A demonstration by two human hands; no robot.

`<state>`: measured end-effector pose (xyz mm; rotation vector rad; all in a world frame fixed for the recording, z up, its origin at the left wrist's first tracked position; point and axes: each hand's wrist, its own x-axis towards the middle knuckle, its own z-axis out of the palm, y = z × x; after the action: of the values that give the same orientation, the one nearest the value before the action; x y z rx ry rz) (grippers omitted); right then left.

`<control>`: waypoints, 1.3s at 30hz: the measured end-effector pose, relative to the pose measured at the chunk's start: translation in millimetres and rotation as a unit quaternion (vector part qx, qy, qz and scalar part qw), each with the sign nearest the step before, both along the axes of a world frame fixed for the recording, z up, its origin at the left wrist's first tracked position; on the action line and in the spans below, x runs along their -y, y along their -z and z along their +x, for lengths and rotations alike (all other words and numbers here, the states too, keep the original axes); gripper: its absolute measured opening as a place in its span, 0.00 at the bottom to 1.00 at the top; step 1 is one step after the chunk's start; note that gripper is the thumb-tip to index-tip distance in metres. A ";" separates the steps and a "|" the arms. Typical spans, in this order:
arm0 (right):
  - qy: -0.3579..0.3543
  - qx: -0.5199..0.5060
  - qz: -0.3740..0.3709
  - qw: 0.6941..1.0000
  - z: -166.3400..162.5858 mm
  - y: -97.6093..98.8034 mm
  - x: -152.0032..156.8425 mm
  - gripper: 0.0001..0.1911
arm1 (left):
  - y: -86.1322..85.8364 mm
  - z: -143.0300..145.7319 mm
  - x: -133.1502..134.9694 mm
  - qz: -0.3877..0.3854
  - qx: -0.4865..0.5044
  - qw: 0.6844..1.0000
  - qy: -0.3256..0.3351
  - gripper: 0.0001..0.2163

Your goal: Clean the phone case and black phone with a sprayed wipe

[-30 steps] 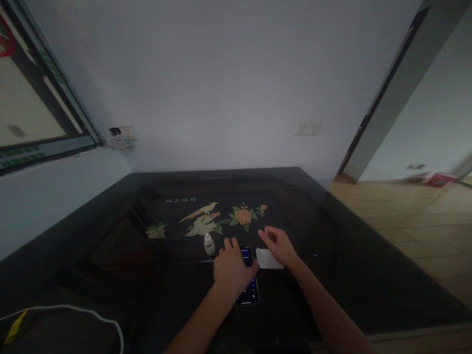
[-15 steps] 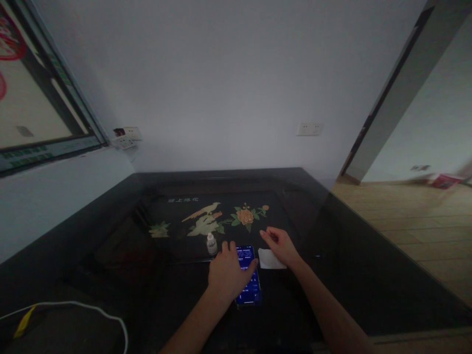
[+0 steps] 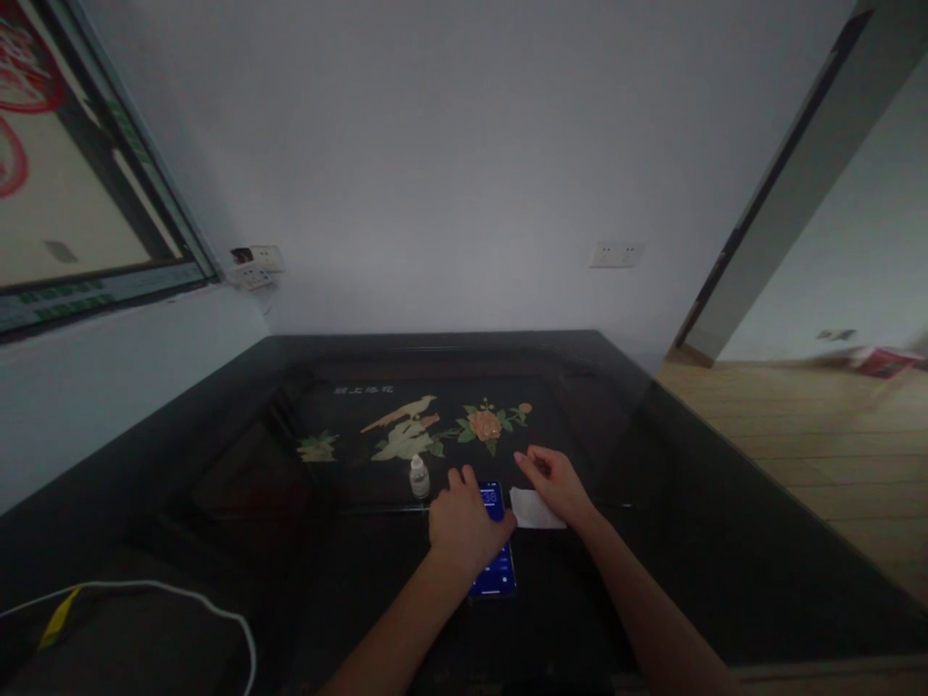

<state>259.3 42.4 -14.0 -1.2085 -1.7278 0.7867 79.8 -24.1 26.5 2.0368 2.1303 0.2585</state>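
A phone (image 3: pixel 497 575) with a lit blue screen lies flat on the dark table (image 3: pixel 348 590). My left hand (image 3: pixel 464 522) spreads over its upper part, open, its thumb at the phone's right edge and its fingers by the upper left. Just beyond those fingertips stands a small clear dropper bottle (image 3: pixel 420 479) with a white cap. Over a white sheet of paper or tissue (image 3: pixel 532 510), right of the phone, my right hand (image 3: pixel 557 483) is closed with curled fingers. Whatever it may hold is hidden.
The glossy table top bears a bird-and-flower picture (image 3: pixel 406 435). A white cable (image 3: pixel 195 604) with a yellow tag curves at the lower left. Behind the table rises a pale wall (image 3: pixel 435 174) with a socket (image 3: pixel 616 254). A window (image 3: pixel 79 193) is at the left.
My left hand has shifted right, further across the phone, hiding more of its screen. My right hand stays nearly in place by the white sheet. The view has turned slightly.
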 end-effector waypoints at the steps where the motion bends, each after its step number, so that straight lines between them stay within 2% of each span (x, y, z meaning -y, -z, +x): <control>1: 0.000 0.000 0.001 1.000 0.0 -0.1 0.0 0.25 | 0.4 1.8 -0.8 0.001 0.000 1.000 -0.004 0.30; 9: -0.004 -0.005 -0.001 1.000 -1.8 -2.5 1.3 0.25 | 3.3 5.2 -2.3 0.009 0.007 1.000 -0.009 0.29; 18: -0.008 0.000 0.000 1.000 -1.0 1.6 -1.1 0.25 | 1.9 -6.0 4.1 0.023 0.002 1.000 0.005 0.34; 21: -0.008 0.005 -0.001 1.000 -1.0 3.0 -1.4 0.26 | 1.0 -11.7 8.6 0.031 0.003 0.999 0.014 0.31; 26: -0.010 0.014 -0.004 1.000 -0.4 3.5 -1.6 0.26 | -2.7 -30.2 23.6 0.011 0.010 1.000 0.025 0.24; 32: -0.024 0.026 -0.014 0.999 -3.9 0.6 3.4 0.25 | -6.9 -51.0 44.5 -0.021 0.006 0.999 0.031 0.21; 35: -0.042 0.048 -0.012 0.998 -10.4 -3.5 10.8 0.20 | -4.6 -49.0 55.3 -0.004 0.021 0.999 0.031 0.22; 39: -0.052 0.110 0.036 0.992 -20.5 -10.5 18.9 0.14 | 3.2 -34.0 70.5 0.021 0.065 0.998 0.009 0.24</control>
<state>238.8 23.5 -3.5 -1.1995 -1.9952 0.6654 45.8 -94.7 23.3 2.0011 2.0440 0.4240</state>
